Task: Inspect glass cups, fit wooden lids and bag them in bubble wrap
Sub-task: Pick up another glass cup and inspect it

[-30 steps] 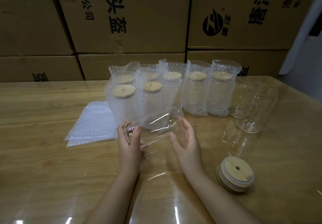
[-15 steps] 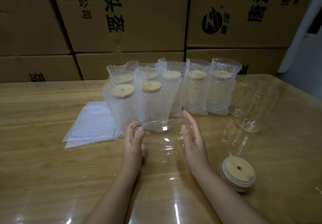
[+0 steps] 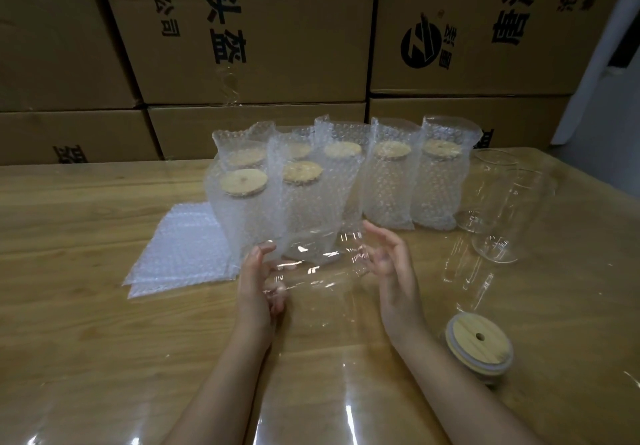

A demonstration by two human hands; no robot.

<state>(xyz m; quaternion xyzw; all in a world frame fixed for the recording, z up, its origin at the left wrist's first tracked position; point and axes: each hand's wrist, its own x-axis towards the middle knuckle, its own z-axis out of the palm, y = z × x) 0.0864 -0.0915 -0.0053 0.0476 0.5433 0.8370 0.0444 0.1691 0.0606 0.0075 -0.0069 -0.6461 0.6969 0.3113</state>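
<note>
Inspecting | glass cup [image 3: 317,264] lies sideways above the surface [image 3: 86,306], between our fingers [image 3: 393,242], likely to show flaws | left hand [image 3: 258,282] grasps one end | right hand [image 3: 394,271] bent at other end, grasp we cannot tell | wooden lids [image 3: 479,347] sit nearer us, right of the fingers

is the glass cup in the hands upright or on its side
On its side: the glass cup lies roughly level between the left hand and right hand, one end toward each.
</note>
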